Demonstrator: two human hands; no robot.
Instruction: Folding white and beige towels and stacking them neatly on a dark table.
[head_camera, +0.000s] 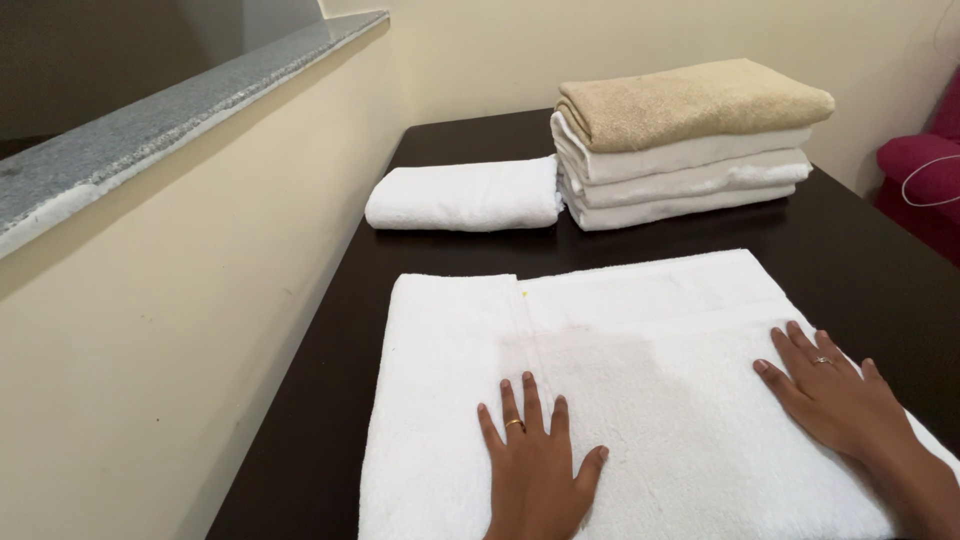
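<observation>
White terry towel (640, 400) lay spread on the dark wooden table (860, 260) at six o'clock, under our left hand (535, 465) and right hand (835, 395), both flat with fingers spread, holding nothing. Smoothing well, we judged, meant even palm pressure outward toward the edges, well clear of the folded towel stack (685, 145) at twelve o'clock.

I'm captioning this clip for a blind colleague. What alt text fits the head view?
Both hands, left hand and right hand, lie flat, fingers spread, on a white towel spread over a dark table. Behind it sit a folded white towel and a stack of towels topped by a beige one.
</observation>
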